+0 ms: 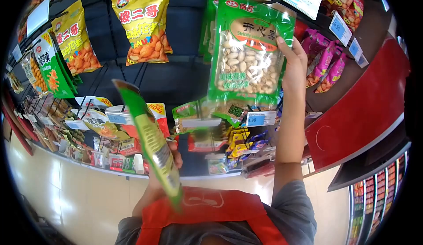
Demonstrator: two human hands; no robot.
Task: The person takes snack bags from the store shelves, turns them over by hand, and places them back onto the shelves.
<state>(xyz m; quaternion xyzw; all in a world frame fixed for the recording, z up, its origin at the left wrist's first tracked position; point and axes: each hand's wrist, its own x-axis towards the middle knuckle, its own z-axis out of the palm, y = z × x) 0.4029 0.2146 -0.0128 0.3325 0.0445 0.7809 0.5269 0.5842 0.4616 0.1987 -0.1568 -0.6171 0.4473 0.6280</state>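
Observation:
In front of the rack, a green bag of pistachios (238,64) with a clear window hangs upright near the pegs. My right hand (294,62) is closed on its right edge. Behind its left side more green packaging (206,33) shows in part. Lower down, my left hand (175,154) grips a second green bag (154,143), seen nearly edge-on, tilted and blurred by motion. That bag covers much of the left hand, though some fingers show at its right side.
Yellow peanut bags (145,24) hang at the upper left, purple snack bags (324,62) at the right. Price tags (261,119) stick out from the pegs. Lower pegs carry several small packets (240,143). A red curved panel (357,112) borders the right side.

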